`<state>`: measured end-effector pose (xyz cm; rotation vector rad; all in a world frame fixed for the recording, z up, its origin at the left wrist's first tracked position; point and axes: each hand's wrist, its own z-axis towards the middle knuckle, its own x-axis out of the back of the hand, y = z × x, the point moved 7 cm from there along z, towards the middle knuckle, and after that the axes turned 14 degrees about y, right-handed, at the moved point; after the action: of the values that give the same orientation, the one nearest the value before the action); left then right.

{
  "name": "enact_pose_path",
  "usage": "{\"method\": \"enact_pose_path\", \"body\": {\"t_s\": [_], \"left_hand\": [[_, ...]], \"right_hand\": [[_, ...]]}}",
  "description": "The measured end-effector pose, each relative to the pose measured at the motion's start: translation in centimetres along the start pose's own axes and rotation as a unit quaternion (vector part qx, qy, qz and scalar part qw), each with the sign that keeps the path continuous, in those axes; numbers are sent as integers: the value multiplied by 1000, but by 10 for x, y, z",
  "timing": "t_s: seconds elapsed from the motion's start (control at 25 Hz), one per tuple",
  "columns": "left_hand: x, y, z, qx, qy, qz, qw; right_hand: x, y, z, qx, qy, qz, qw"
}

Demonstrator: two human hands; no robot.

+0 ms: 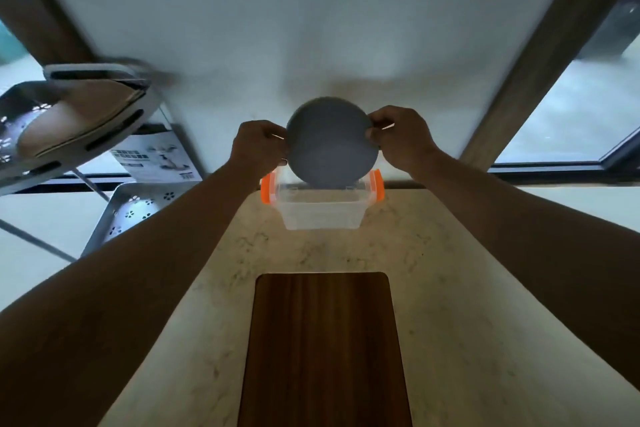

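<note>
A round grey plate (330, 142) is held up in the air, tilted with its face toward me, at the far end of the counter. My left hand (258, 146) grips its left rim and my right hand (401, 137) pinches its right rim. Directly below the plate stands a clear plastic box (320, 211) with orange clips (268, 187) on both ends; the plate's lower edge overlaps the box's far rim in the view.
A dark wooden cutting board (322, 350) lies on the pale marble counter (450, 288) close to me. At left stands a metal dish rack (131, 208) with a tray (79, 114) on its upper tier and a printed carton (156, 156) behind. Windows flank the white wall.
</note>
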<state>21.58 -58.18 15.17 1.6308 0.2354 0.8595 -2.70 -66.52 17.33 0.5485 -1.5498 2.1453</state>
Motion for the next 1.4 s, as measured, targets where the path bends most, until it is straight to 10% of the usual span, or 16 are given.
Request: {"method": "enact_pose_path", "body": {"t_s": [0.52, 1.4], "left_hand": [[-50, -75, 60, -171, 50, 209, 962], [-80, -105, 62, -226, 96, 292, 924]], "right_hand": [[-94, 79, 21, 153, -25, -89, 984], [-113, 103, 8, 134, 37, -204, 969]]}}
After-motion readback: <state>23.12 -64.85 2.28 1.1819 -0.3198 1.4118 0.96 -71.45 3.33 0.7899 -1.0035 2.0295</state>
